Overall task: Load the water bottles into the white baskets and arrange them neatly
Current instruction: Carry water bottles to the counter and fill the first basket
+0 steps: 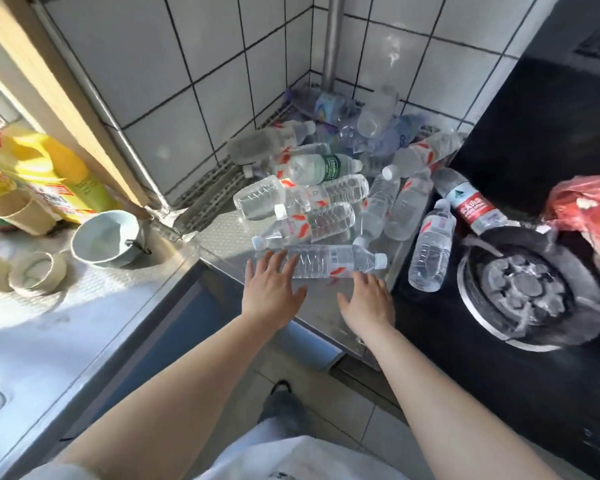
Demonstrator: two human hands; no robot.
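Both hands out flat w/ fingers spread, gripping nothing yet. Left hand [272, 289] touches the base end of the nearest water bottle [321, 262], right hand [369, 299] sits just below its cap end, bc it's lying sideways at the desk [219, 230] edge. Rest of the pile [326, 188] is heaped into the tiled corner, a couple spilled onto the black stove [499, 358]. No white baskets in view tbh.

You see clear, glossy plastic bottles [312, 216] heaped at centre frame on a textured metal counter [222, 233], glazed white tiles [201, 64] above, glossy black hob [499, 341] at right.
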